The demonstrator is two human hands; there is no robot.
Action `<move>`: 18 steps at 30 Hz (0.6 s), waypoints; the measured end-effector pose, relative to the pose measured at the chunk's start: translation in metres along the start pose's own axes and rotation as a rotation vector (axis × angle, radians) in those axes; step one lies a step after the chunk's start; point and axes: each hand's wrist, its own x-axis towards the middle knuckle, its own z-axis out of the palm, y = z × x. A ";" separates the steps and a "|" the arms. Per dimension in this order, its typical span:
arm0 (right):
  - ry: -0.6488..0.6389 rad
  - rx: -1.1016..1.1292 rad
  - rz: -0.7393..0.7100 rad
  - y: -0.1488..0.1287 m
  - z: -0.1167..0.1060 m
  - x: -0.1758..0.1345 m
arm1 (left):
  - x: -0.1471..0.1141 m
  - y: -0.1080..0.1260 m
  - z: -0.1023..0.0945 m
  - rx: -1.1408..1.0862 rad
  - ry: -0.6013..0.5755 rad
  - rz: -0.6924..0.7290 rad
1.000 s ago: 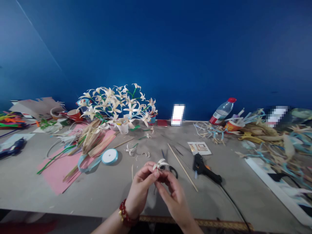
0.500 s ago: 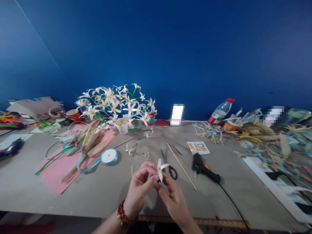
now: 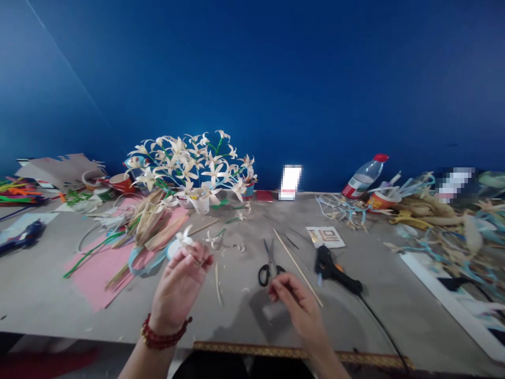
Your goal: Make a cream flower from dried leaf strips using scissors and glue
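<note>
My left hand (image 3: 182,284), with a red bead bracelet at the wrist, is raised over the table and pinches a small white flower (image 3: 184,237) whose petals stick up above the fingers. Behind that flower lies a roll of light-blue ribbon (image 3: 170,249), partly covered. My right hand (image 3: 292,300) hovers near the black-handled scissors (image 3: 265,275), fingers curled together; nothing shows in them. A thin wooden stick (image 3: 298,267) lies just beyond the right hand. To its right rests a black glue gun (image 3: 335,273) with its cord running toward the table's front edge.
White flowers on green stems stand in a white cup (image 3: 200,203) at the back. Pink paper (image 3: 94,284) with dried husks lies left. A red-capped bottle (image 3: 363,179) leans by an orange cup (image 3: 382,200). A white board (image 3: 445,305) and tangled fibres (image 3: 442,247) fill the right side.
My hands have come apart. The left has carried the white flower left and up toward the ribbon roll; the right has let go of it and shifted slightly right. The view has turned a little.
</note>
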 end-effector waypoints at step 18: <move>-0.222 -0.423 -0.089 0.005 0.012 0.028 | -0.002 0.033 -0.033 0.146 0.051 0.240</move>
